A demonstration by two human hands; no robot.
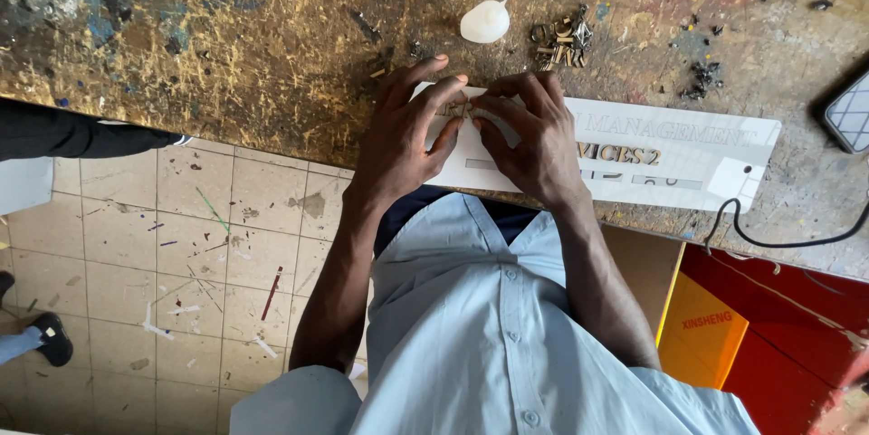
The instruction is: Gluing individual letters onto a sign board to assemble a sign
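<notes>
A long white sign plate (706, 159) with small gold cut-out letters lies along the near edge of the paint-stained workbench (253, 46). My left hand (407, 132) and my right hand (529, 132) meet over the plate's left end. Their fingertips pinch a small gold letter (464, 109) against the plate. Both hands cover that end of the plate, so the piece is mostly hidden.
A white glue bottle (486, 21) and a heap of loose gold letters (561, 39) lie just beyond my hands. A phone (851, 114) with a black cable (778, 240) sits at the right edge. Another person's dark sleeve (63, 132) and shoe (52, 337) are at left, above a littered tiled floor.
</notes>
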